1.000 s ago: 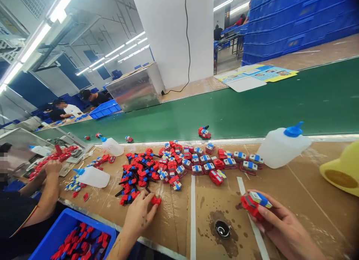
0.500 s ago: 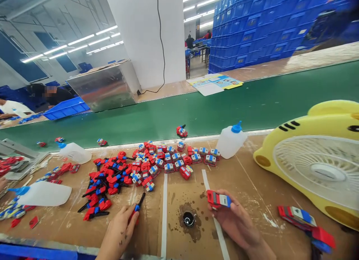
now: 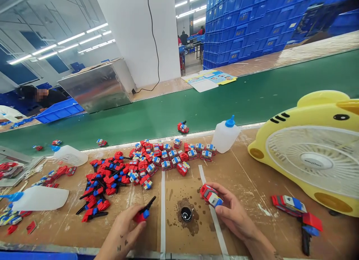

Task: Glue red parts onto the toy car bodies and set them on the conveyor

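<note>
My left hand point(image 3: 125, 230) is at the table's near edge, pinching a small red and blue part with a black stem point(image 3: 143, 212). My right hand point(image 3: 232, 213) holds a red, white and blue toy block point(image 3: 210, 193) just right of a small black cup point(image 3: 186, 214) set in a dark stain. A heap of the same red and blue parts point(image 3: 112, 177) and finished blocks point(image 3: 171, 157) lies farther back on the cardboard-covered table point(image 3: 252, 170).
A yellow desk fan point(image 3: 314, 155) lies at the right, with a few finished toys point(image 3: 294, 207) before it. White squeeze bottles point(image 3: 224, 134) point(image 3: 42, 198) point(image 3: 70, 155) stand or lie about. Behind runs a green conveyor belt point(image 3: 252, 99) carrying a few toys point(image 3: 183, 127). Another person sits at far left.
The view has swung right, bringing the fan in. My left hand picked a red-blue part from the heap and drew it nearer; my right hand turned its block toward the black cup.
</note>
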Demonstrator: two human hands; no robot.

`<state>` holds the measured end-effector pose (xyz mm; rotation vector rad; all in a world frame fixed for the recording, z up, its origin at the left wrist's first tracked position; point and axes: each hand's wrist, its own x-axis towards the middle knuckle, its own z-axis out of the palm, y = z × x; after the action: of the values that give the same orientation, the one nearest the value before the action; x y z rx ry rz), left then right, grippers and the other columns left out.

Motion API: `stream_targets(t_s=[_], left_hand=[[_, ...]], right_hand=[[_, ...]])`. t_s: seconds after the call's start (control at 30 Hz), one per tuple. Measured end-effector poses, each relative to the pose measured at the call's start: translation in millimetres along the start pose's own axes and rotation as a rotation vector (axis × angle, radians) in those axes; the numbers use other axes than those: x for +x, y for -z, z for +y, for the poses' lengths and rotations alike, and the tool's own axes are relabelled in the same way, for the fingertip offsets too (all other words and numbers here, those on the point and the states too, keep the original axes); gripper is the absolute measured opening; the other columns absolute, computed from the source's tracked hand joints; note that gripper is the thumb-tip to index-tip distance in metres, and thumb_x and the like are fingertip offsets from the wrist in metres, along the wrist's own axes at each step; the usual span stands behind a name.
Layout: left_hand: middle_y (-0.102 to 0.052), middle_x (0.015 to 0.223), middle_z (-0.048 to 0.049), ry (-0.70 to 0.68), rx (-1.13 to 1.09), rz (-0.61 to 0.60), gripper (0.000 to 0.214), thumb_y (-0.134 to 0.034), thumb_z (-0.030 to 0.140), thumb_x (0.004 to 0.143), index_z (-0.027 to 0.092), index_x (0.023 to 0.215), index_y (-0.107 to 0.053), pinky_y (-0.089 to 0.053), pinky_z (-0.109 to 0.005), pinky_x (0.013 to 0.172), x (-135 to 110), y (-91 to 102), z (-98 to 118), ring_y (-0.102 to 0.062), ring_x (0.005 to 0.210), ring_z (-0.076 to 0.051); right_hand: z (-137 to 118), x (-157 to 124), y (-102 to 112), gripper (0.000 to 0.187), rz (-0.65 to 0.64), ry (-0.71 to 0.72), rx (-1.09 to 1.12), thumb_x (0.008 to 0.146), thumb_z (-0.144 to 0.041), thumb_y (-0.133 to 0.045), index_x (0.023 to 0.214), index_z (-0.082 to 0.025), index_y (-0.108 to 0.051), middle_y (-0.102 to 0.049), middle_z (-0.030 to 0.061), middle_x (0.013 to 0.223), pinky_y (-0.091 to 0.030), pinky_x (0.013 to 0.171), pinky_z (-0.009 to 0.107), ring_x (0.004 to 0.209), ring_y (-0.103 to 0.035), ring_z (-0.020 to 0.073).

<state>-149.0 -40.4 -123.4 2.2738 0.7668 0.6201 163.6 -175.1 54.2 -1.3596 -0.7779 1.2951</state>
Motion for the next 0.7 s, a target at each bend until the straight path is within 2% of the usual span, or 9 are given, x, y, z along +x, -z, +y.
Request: stream_targets(t_s=[0.07, 0.1, 0.2, 0.27, 0.3, 0.43, 0.57, 0.63, 0.7], left_hand=[[-0.061, 0.123, 0.0025, -0.025, -0.246, -0.040, 0.033, -0.058, 0.030, 0.090, 0.032, 0.122, -0.058, -0.053, -0.006, 0.089, 20, 11.2, 24, -0.062, 0.109, -0.003], [-0.057, 0.125, -0.0005, -0.095, -0.309, -0.014, 0.034, -0.056, 0.022, 0.088, 0.030, 0.121, -0.058, -0.053, -0.009, 0.092, 30, 14.9, 38, -0.060, 0.112, -0.004], [-0.053, 0.123, -0.0070, -0.450, -0.157, 0.044, 0.044, -0.051, 0.008, 0.082, 0.027, 0.121, -0.059, -0.056, -0.029, 0.098, 56, 20.8, 74, -0.050, 0.120, -0.016], [-0.051, 0.126, -0.0082, -0.594, -0.027, -0.008, 0.046, -0.053, 0.008, 0.082, 0.028, 0.122, -0.060, -0.056, -0.039, 0.095, 69, 22.7, 88, -0.043, 0.121, -0.022], [-0.051, 0.128, -0.0077, -0.631, 0.004, -0.042, 0.044, -0.054, 0.009, 0.083, 0.028, 0.122, -0.060, -0.055, -0.039, 0.095, 73, 23.3, 92, -0.042, 0.120, -0.022], [-0.052, 0.128, -0.0051, -0.695, 0.035, -0.083, 0.031, -0.056, 0.015, 0.087, 0.026, 0.115, -0.062, -0.049, -0.032, 0.093, 82, 23.3, 96, -0.042, 0.115, -0.020], [-0.050, 0.132, -0.0043, -0.701, 0.052, -0.153, 0.030, -0.053, 0.016, 0.089, 0.025, 0.117, -0.060, -0.046, -0.032, 0.094, 84, 22.5, 95, -0.041, 0.117, -0.020], [-0.048, 0.134, -0.0040, -0.669, 0.012, -0.199, 0.033, -0.051, 0.013, 0.088, 0.025, 0.118, -0.058, -0.045, -0.032, 0.096, 84, 24.6, 94, -0.041, 0.119, -0.021], [-0.047, 0.132, -0.0041, -0.560, -0.164, -0.269, 0.040, -0.051, 0.008, 0.085, 0.026, 0.120, -0.055, -0.043, -0.029, 0.099, 83, 27.7, 92, -0.041, 0.118, -0.018]], right_hand=[[3, -2, -1, 0.067, 0.019, -0.013, -0.025, 0.087, -0.048, -0.089, 0.138, -0.023, -0.054, -0.047, 0.0099, 0.129, -0.037, 0.101, 0.025, 0.116, -0.048, 0.0237], [4, -2, -1, 0.067, 0.031, -0.014, -0.033, 0.087, -0.048, -0.089, 0.138, -0.023, -0.053, -0.047, 0.0096, 0.129, -0.037, 0.101, 0.026, 0.116, -0.048, 0.0239], [5, -2, -2, 0.069, 0.077, 0.000, -0.040, 0.086, -0.049, -0.090, 0.137, -0.022, -0.053, -0.047, 0.0090, 0.129, -0.036, 0.102, 0.026, 0.116, -0.047, 0.0241], [5, -3, -1, 0.069, 0.087, 0.011, -0.055, 0.086, -0.049, -0.089, 0.138, -0.022, -0.053, -0.047, 0.0091, 0.129, -0.036, 0.101, 0.025, 0.116, -0.047, 0.0235], [5, -3, 0, 0.070, 0.084, 0.017, -0.063, 0.086, -0.049, -0.089, 0.138, -0.022, -0.052, -0.047, 0.0093, 0.129, -0.036, 0.101, 0.025, 0.117, -0.047, 0.0233], [5, -4, 3, 0.066, 0.047, 0.040, -0.084, 0.090, -0.048, -0.086, 0.138, -0.020, -0.051, -0.048, 0.0105, 0.128, -0.037, 0.101, 0.026, 0.118, -0.046, 0.0228], [1, -1, -3, 0.063, 0.047, 0.078, -0.103, 0.090, -0.046, -0.086, 0.136, -0.019, -0.053, -0.050, 0.0102, 0.125, -0.040, 0.098, 0.023, 0.115, -0.049, 0.0214], [-2, -1, -8, 0.061, 0.028, 0.082, -0.120, 0.089, -0.044, -0.087, 0.135, -0.021, -0.054, -0.051, 0.0093, 0.124, -0.042, 0.097, 0.022, 0.115, -0.049, 0.0214], [-2, -3, -12, 0.058, 0.003, 0.086, -0.142, 0.090, -0.042, -0.087, 0.135, -0.023, -0.055, -0.050, 0.0084, 0.126, -0.044, 0.096, 0.023, 0.117, -0.048, 0.0215]])
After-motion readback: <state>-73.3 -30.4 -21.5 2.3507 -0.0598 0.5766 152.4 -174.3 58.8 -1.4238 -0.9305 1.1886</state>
